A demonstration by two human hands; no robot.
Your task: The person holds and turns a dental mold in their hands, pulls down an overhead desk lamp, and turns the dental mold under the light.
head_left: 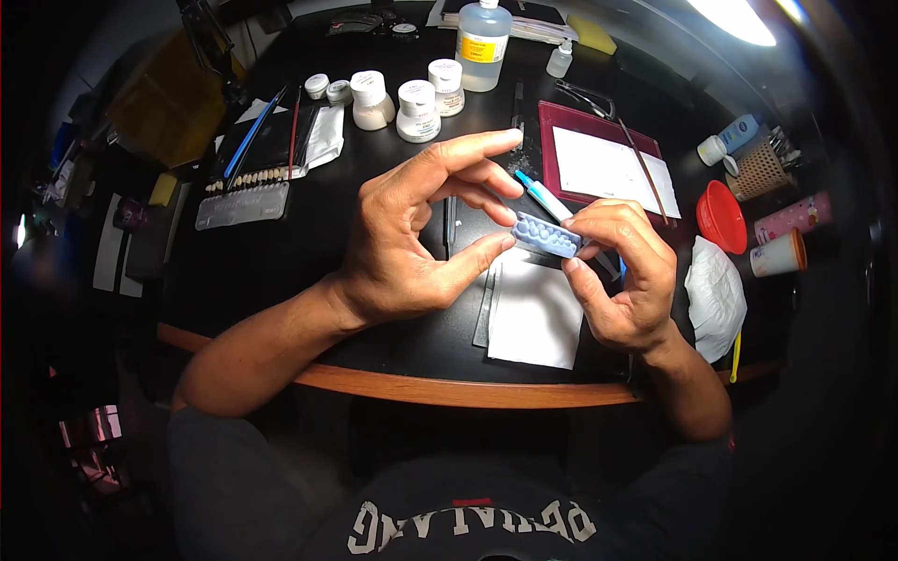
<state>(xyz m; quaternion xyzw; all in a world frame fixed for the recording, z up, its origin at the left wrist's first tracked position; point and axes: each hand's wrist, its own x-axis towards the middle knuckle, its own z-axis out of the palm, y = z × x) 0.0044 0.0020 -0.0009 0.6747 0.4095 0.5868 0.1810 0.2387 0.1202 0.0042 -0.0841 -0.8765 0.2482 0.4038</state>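
A small blue-grey dental mold (546, 236) with rows of tooth shapes is held up over the desk between my two hands. My right hand (629, 266) pinches its right end between thumb and fingers. At the left end, my left hand (412, 224) has its thumb and a lower fingertip against the edge, while the index finger stretches out above. Just behind the mold lies a white and turquoise tube or pen (544, 196). Below it, a white paper sheet (535, 313) rests on the black desk.
White-lidded jars (418, 114) and a large clear bottle (483, 51) stand at the back. Left are a tooth shade guide (245, 204) and a blue brush (253, 134). Right are a maroon tray (550, 154), a red bowl (721, 217) and crumpled white tissue (716, 297).
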